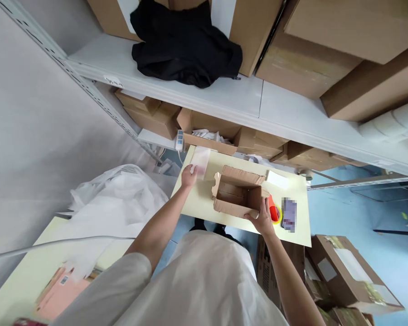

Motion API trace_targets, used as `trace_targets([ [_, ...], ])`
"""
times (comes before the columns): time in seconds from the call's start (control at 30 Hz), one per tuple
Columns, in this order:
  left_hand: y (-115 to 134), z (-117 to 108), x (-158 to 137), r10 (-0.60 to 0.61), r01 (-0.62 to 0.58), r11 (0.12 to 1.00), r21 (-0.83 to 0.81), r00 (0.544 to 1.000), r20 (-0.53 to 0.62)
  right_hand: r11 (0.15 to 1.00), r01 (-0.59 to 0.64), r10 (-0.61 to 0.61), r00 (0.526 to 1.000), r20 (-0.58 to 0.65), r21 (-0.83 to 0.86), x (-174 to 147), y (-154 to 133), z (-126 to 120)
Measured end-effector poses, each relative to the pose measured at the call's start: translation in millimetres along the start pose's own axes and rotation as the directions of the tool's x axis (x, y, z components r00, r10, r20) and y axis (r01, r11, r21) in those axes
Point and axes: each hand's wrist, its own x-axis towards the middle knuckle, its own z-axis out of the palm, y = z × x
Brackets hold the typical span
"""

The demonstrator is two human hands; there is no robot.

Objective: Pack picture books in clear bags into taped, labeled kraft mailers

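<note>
A small cardboard box (233, 207) stands on the pale yellow table, its top flaps folded open and its inside bare. My right hand (264, 220) grips the near right corner, thumb on the front wall and fingers over the side. To the left, my left hand (189, 175) is closed on the edge of a thin, pale pinkish translucent packet (201, 158) lying at the table's left end; its contents I cannot make out. Right of the box lie a red and yellow tape dispenser (274, 210) and a blurred-out flat item (289, 214). A white paper stack (277, 179) is behind them.
A metal shelf (177, 93) runs above the table (301, 231), bearing a black garment (187, 43) and large cartons. An open carton (209, 144) of white items sits behind the table. Taped cartons (357, 271) stand at lower right, and white plastic wrapping (112, 203) is at left.
</note>
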Motion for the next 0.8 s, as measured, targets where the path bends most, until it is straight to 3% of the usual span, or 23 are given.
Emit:
trace_targets([
  [0.13,-8.1,15.1,40.6,-0.185,0.177,0.97,0.168,0.982,0.034,0.999,-0.008,0.008,1.0,-0.004,-0.049,-3.1,-3.6,0.0],
  [0.3,-7.5,43.1,63.6,-0.271,0.247,0.936,0.249,0.96,0.066,0.999,-0.033,0.034,0.999,0.024,-0.028,-11.0,-10.6,-1.6],
  [0.43,-13.8,45.3,71.3,-0.287,0.253,0.941,0.224,0.948,0.138,0.998,-0.06,0.06,0.998,0.018,-0.009,-13.1,-13.4,-2.3],
  [0.63,-21.6,15.9,36.0,-0.209,0.203,0.975,0.095,0.976,0.06,1.0,0.005,-0.005,1.0,-0.02,-0.006,-5.3,-5.8,4.0],
  [0.8,-2.0,-38.2,1.2,-0.086,0.091,0.995,0.049,0.993,-0.084,1.0,0.02,-0.02,1.0,-0.024,-0.001,2.4,-6.7,6.0],
])
